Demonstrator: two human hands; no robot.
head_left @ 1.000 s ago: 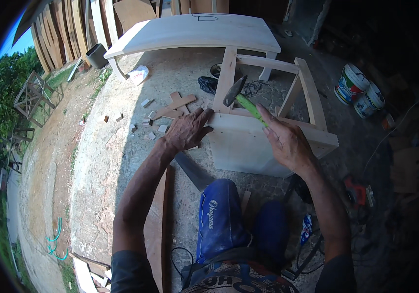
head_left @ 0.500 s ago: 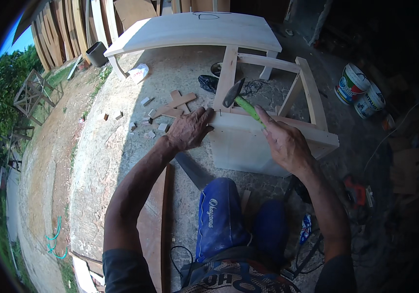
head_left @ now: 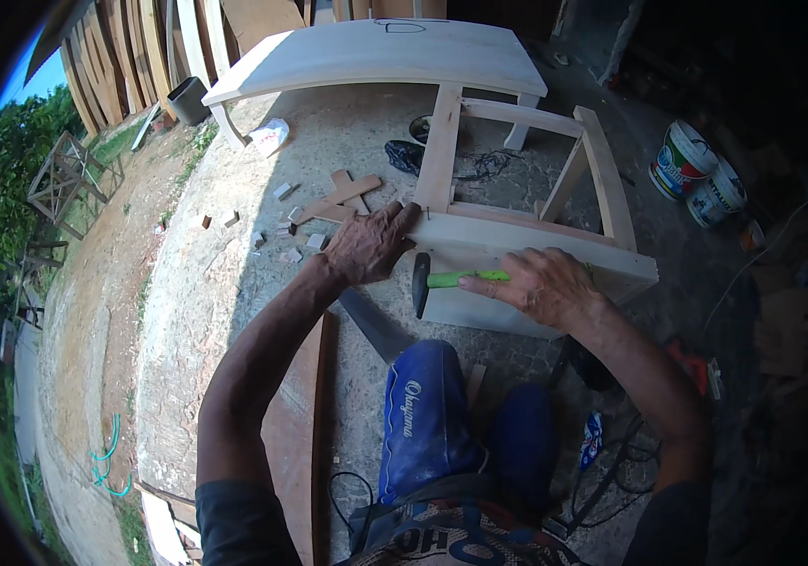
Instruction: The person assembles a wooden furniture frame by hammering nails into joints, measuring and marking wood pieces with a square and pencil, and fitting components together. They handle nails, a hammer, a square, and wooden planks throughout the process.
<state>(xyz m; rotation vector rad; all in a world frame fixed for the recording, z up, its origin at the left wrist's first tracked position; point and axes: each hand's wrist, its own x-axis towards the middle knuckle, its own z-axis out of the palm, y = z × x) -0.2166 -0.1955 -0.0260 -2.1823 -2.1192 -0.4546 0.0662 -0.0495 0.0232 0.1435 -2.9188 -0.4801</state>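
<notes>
1. Leftmost, the left hand point(head_left: 366, 247) rests at the wooden frame's point(head_left: 508, 238) left corner, fingers together; whether it pinches anything cannot be told.
2. Just right of its fingertips, a thin dark nail point(head_left: 428, 213) stands roughly upright at the frame's corner; the left hand is nearer.
3. Next, the hammer point(head_left: 451, 280) lies crosswise, head leftmost, nearer the body than the nail and apart from it.
4. Rightmost, the right hand point(head_left: 550, 288) is closed around the green handle.
</notes>
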